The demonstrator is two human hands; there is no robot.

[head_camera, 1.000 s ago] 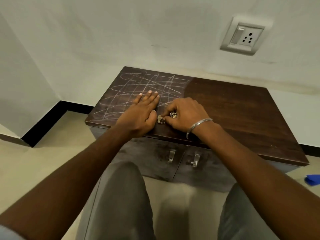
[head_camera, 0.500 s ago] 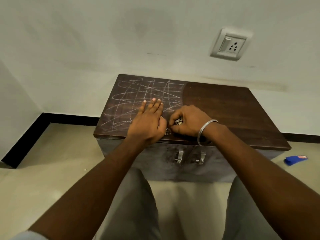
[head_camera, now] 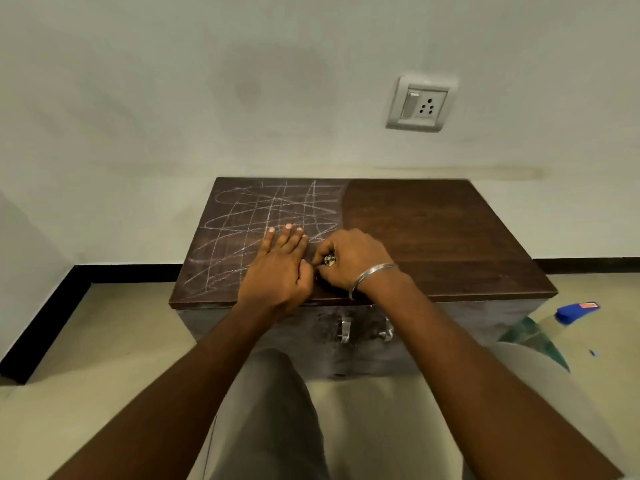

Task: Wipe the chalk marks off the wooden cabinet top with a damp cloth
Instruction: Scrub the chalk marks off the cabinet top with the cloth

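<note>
A low dark wooden cabinet top (head_camera: 443,237) stands against the wall. White chalk marks (head_camera: 263,209) criss-cross its left half; the right half is darker and bare of marks. My left hand (head_camera: 280,265) lies flat on the top near the front edge, fingers together over the marks. Right beside it, my right hand (head_camera: 349,261) is clenched around a small wadded patterned cloth (head_camera: 329,260), only a bit of which shows between the fingers. A metal bangle sits on my right wrist.
Two metal handles (head_camera: 363,329) are on the cabinet front. A wall socket (head_camera: 420,105) is above right. A bottle with a blue cap (head_camera: 575,311) lies on the floor at the right. Black skirting runs along the walls; my knees are below.
The view has shifted so the cabinet sits more centred and square-on. Both hands stay together at the front edge, the right still clenched on the cloth; the bottle at the right shows more.
</note>
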